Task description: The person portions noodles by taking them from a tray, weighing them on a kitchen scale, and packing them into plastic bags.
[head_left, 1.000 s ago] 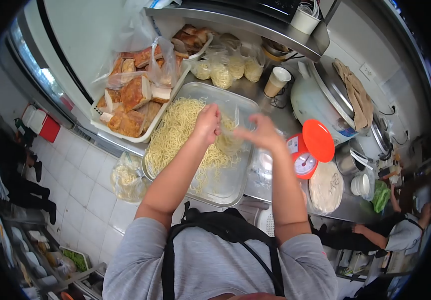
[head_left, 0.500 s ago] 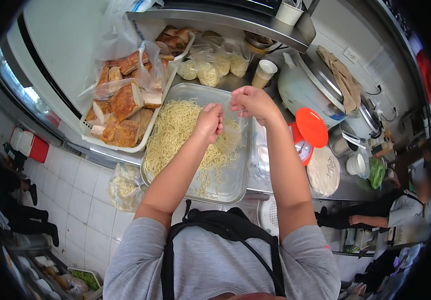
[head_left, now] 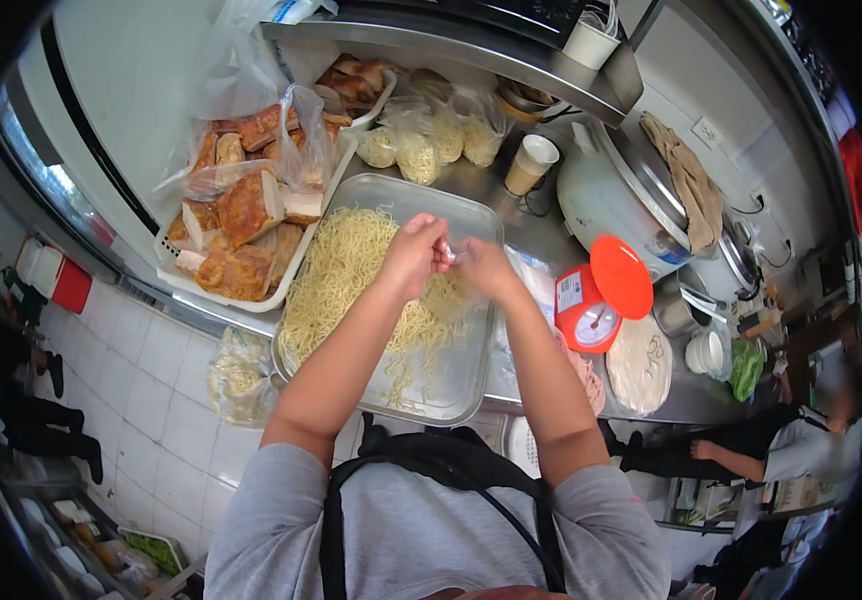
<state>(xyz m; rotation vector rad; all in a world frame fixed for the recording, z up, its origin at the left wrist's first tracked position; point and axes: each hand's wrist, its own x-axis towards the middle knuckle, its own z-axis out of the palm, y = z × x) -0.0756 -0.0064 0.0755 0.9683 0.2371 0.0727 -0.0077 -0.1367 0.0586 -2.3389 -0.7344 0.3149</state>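
Note:
Above the metal tray (head_left: 466, 385) of loose yellow noodles (head_left: 336, 285), my left hand (head_left: 418, 257) is closed on the gathered neck of a clear plastic bag. The bag (head_left: 443, 297) hangs below the hands with noodles inside, partly blurred against the tray. Close beside it on the right, my right hand (head_left: 483, 268) has its fingers pressed together at the twisted top of the same bag; motion softens its outline.
Roast meat (head_left: 249, 205) fills a white basket (head_left: 286, 285) at left. Several bagged noodle portions (head_left: 418, 158), a paper cup (head_left: 531, 165), an orange scale (head_left: 588, 318) and a large pot (head_left: 601, 195) stand behind and right. A person (head_left: 751, 450) is at far right.
My right hand has moved from apart, at upper right, down and left to the bag's neck beside my left hand. My left hand stays closed on the bag.

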